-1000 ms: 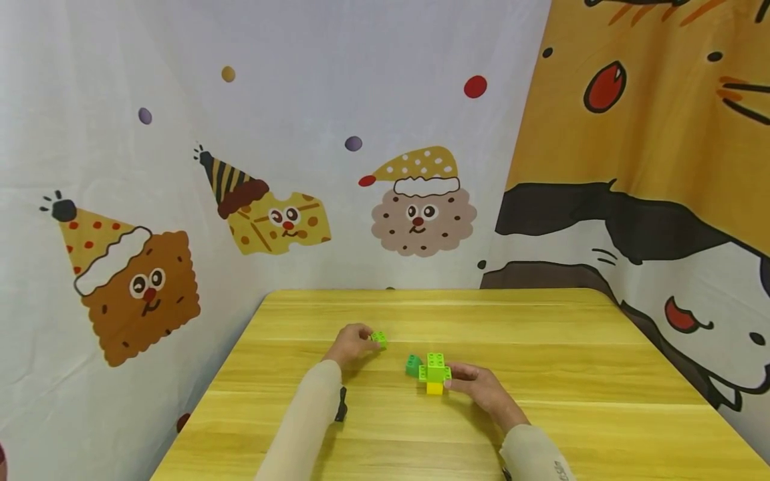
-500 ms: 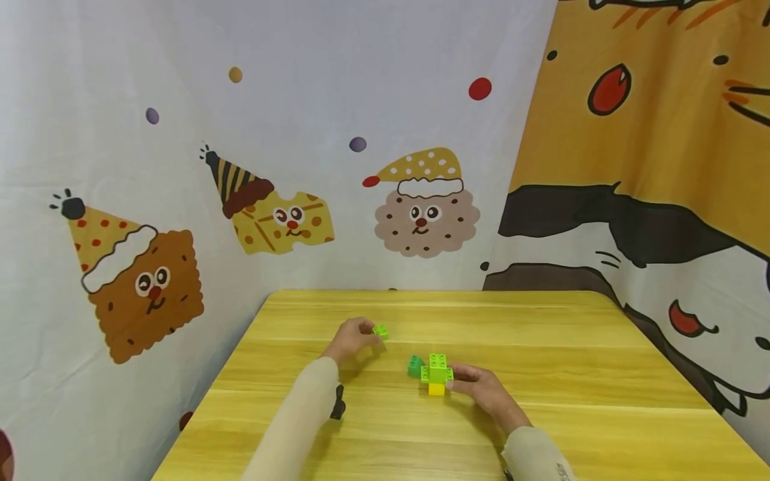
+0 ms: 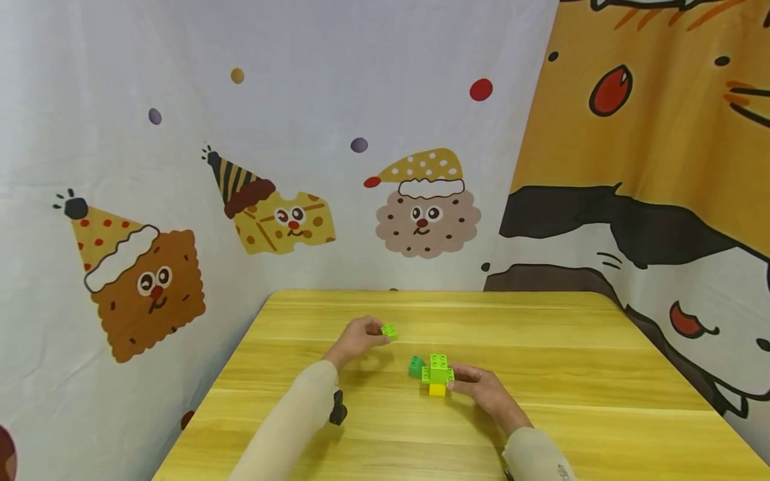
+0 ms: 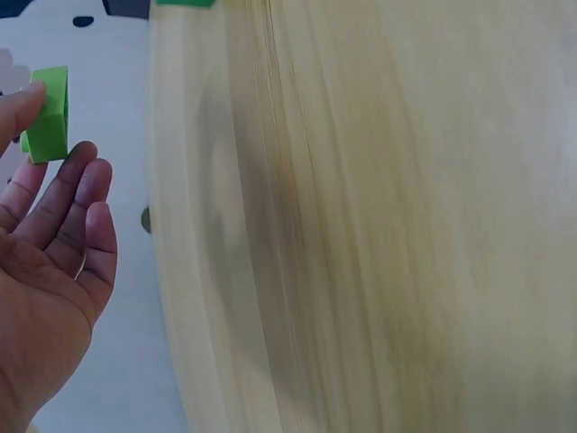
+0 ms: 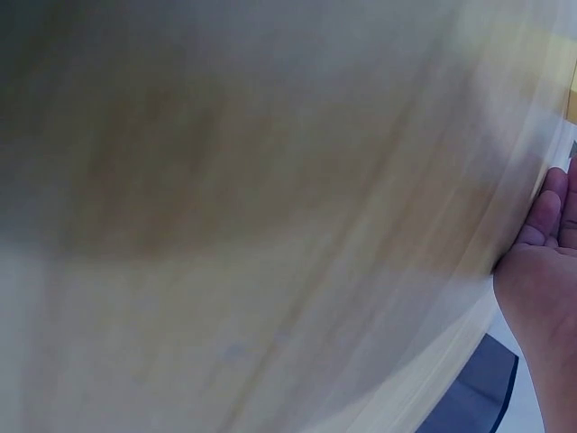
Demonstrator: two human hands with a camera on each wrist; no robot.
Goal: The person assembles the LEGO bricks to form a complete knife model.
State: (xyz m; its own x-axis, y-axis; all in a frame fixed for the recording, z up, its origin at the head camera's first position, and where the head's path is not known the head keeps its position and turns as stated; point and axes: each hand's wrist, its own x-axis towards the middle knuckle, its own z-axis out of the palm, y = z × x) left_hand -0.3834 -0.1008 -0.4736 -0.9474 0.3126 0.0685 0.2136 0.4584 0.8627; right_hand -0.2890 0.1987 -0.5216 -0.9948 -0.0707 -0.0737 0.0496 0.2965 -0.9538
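Observation:
A lime-green building block (image 3: 390,331) with studs on top is pinched between the thumb and fingers of my left hand (image 3: 356,342), above the far middle of the table. In the left wrist view the same block (image 4: 50,115) shows side-on, the other fingers loosely spread below it. My right hand (image 3: 486,393) grips the right side of a small block stack (image 3: 438,371), lime green above a yellow block (image 3: 437,389). Directly left of the stack sits a dark green block (image 3: 415,367). The right wrist view catches only part of the right hand (image 5: 545,271); the stack is outside it.
The wooden table (image 3: 541,334) extends under both hands, its far edge close to a white cloth (image 3: 289,120) printed with cartoon snacks. On the right hangs a cloth with large cartoon animals (image 3: 650,133). A black strap piece (image 3: 338,407) shows at the left sleeve.
My left hand has moved slightly right and away from me with the lime-green block. The right hand keeps its grip on the stack in the same place. The head view has shifted slightly.

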